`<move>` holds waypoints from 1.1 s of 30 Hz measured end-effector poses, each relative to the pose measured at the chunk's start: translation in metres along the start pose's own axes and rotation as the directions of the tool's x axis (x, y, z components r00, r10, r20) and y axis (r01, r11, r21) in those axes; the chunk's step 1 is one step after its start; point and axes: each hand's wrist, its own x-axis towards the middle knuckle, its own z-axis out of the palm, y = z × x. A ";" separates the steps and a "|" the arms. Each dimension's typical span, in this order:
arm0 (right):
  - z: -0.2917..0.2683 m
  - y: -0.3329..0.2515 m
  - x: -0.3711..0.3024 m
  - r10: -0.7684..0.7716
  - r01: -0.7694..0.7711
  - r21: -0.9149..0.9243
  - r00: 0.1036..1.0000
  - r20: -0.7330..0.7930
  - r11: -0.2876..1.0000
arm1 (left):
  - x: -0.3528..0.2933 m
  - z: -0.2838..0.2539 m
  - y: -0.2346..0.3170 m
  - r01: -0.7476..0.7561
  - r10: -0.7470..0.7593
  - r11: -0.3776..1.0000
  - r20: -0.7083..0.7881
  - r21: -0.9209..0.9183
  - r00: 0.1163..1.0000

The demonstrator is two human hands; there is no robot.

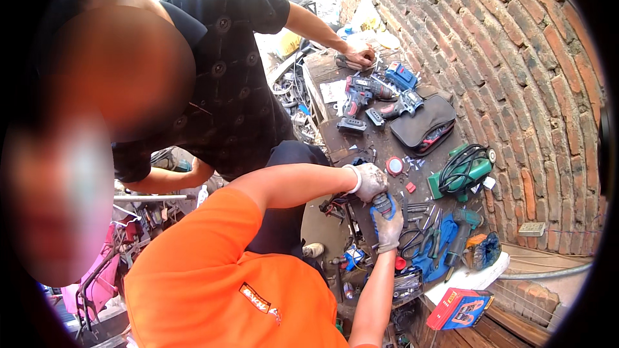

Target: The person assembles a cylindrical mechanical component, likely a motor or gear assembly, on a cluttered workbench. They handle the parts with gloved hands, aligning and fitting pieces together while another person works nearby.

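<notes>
Both my hands wear pale work gloves and meet over the near side of the workbench (387,138). Between them is a dark, ribbed, cylindrical tool part (383,203), much like a drill chuck. My left hand (370,182) closes round its upper end, while my right hand (389,222), in a glove with blue patches, grips it from below. The fingers partly cover it. A round red-and-white item (394,166) and a small red block (411,187) lie just beyond my hands. Metal bits or rods (418,207) lie beside my right hand.
A person in a black shirt (225,58) leans in at left, one hand (361,56) on the bench's far end. Cordless drills (361,93), a black case (423,125), a green corded tool (467,171) and a red-blue box (460,309) lie along the brick wall (516,90).
</notes>
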 end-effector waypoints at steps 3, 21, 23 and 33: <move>0.002 0.014 0.001 -0.035 0.034 0.053 0.999 0.012 0.998 | -0.002 0.001 -0.002 0.013 -0.013 1.000 0.005 -0.023 1.000; -0.001 0.008 -0.004 0.018 -0.017 0.032 1.000 -0.012 0.999 | -0.006 -0.025 0.017 0.077 -0.077 0.997 0.090 0.008 0.993; 0.001 0.010 -0.002 -0.077 0.074 -0.093 0.996 -0.033 0.993 | -0.006 -0.024 0.016 0.078 -0.079 0.997 0.087 0.012 0.993; -0.001 0.015 0.001 -0.034 0.036 0.043 0.999 -0.027 0.998 | -0.002 -0.014 0.007 0.030 -0.031 0.999 0.056 0.022 0.998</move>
